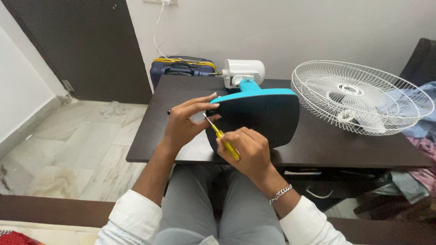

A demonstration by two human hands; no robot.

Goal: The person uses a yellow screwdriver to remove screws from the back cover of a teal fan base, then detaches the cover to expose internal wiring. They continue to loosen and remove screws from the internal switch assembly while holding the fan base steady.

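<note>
A fan base, black underneath with a teal rim, is tipped on its edge at the near side of the dark table. Its white motor housing points away toward the wall. My left hand grips the base's left edge with fingers spread over the top corner. My right hand holds a yellow-handled screwdriver, its metal tip pressed against the black underside near my left thumb.
A white wire fan guard lies flat on the right of the table. A dark blue suitcase stands behind the table by the wall, with a white cable above it. Clothes are piled at the far right. A dark door is at the left.
</note>
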